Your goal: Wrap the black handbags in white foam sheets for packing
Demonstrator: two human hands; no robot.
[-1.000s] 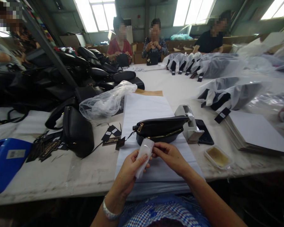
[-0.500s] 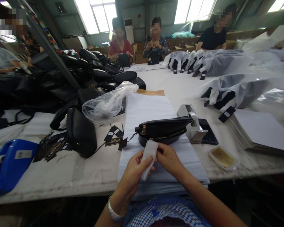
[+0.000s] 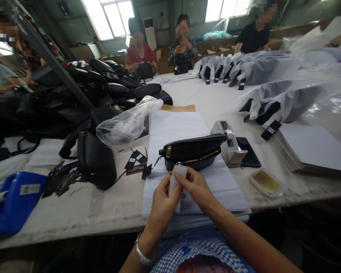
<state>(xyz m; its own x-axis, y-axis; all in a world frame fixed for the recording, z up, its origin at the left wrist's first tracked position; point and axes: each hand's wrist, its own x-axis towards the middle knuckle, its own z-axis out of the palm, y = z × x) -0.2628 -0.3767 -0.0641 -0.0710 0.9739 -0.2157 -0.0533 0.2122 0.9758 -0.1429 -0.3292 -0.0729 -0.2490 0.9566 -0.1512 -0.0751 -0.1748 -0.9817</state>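
Note:
A folded strip of thin white material (image 3: 178, 175) is pinched between my two hands, just in front of a black handbag. My left hand (image 3: 164, 197) wraps round its left side, the thumb on top. With thumb and fingers closed, my right hand (image 3: 197, 185) grips its upper right part. The black handbag (image 3: 194, 149) lies on a stack of white sheets (image 3: 173, 125), its gold zippers facing me. A small black tag (image 3: 147, 171) hangs from its left end by a cord.
Beside the bag stand a grey tape dispenser (image 3: 229, 146), a black phone (image 3: 247, 151) and a dish (image 3: 265, 182). To the left are a second black bag (image 3: 96, 161), tags (image 3: 136, 161), clear plastic (image 3: 125, 125) and a blue jug (image 3: 17, 201). White boards (image 3: 315, 148) lie right; people sit opposite.
My right hand has moved over the strip's upper part, its thumb now close to my left thumb. The whole view has shifted slightly.

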